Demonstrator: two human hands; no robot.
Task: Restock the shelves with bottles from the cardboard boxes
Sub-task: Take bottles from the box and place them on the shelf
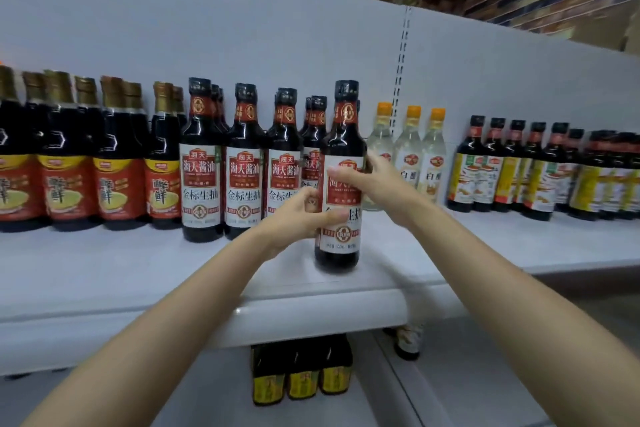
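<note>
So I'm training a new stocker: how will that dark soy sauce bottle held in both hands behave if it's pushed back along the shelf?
The soy sauce bottle is tall and narrow, so a high push may tip it. It looks full, so probably heavy. Its glossy surface may slip in the left hand and right hand.

Both hands, left hand (300, 215) and right hand (375, 180), hold an upright dark soy bottle (341, 146) on the white shelf (104, 274).

1 head-worn wide-angle camera looks forward and slightly down, close to the shelf (311, 308).
</note>
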